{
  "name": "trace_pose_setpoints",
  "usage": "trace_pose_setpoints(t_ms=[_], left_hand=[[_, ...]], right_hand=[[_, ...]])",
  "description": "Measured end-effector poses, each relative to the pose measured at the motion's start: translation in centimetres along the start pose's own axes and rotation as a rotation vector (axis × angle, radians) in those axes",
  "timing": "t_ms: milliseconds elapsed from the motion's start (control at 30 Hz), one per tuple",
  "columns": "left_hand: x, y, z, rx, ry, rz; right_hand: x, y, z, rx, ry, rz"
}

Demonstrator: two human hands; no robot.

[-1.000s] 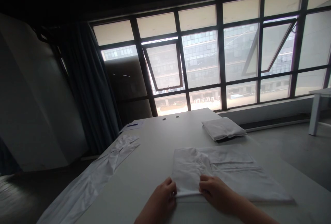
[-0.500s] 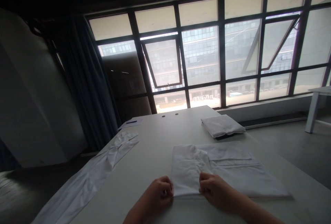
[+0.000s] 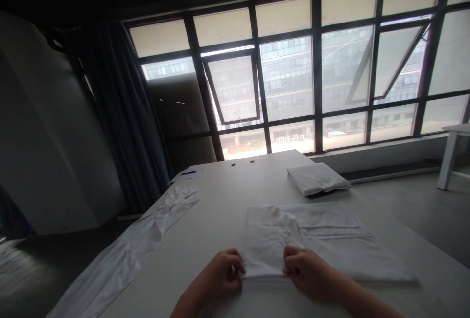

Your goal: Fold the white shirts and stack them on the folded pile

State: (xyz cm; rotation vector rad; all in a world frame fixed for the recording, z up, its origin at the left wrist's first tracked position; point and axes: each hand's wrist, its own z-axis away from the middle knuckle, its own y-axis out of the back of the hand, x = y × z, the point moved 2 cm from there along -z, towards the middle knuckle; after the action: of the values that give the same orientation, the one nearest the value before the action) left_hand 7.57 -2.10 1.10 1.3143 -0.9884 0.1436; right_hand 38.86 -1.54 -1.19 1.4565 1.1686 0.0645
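Observation:
A folded white garment (image 3: 330, 254), its fabric gathered in creases left of centre, lies flat on the white table in front of me. My left hand (image 3: 227, 271) is at the garment's near left corner, thumb and fingers curled against the edge in a loose pinch. Farther right along the same near edge, my right hand (image 3: 301, 266) pinches the cloth between thumb and bent fingers. The fingertips of both hands partly hide the edge they touch.
Beyond the garment sits another folded white cloth bundle (image 3: 317, 179) with something dark under it. A crumpled white garment (image 3: 135, 244) lies along the table's left edge. Paper with a pen (image 3: 188, 172) rests at the far left corner. Windows (image 3: 286, 78) stand behind the table (image 3: 220, 195).
My left hand has shifted slightly left, and its fingers look a little looser at the corner. My right hand and the garment stay nearly in place; the view has turned slightly.

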Motion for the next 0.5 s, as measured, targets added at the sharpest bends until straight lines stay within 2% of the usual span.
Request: trace_pose_setpoints(t_ms=[267,500], left_hand=[[0.33,0.21,-0.04,-0.044,0.029,0.081],[-0.40,-0.04,-0.39,0.022,0.096,0.122]], right_hand=[[-0.21,0.08,0.06,0.001,0.018,-0.019],[0.16,-0.35,0.04,-0.003,0.027,-0.004]])
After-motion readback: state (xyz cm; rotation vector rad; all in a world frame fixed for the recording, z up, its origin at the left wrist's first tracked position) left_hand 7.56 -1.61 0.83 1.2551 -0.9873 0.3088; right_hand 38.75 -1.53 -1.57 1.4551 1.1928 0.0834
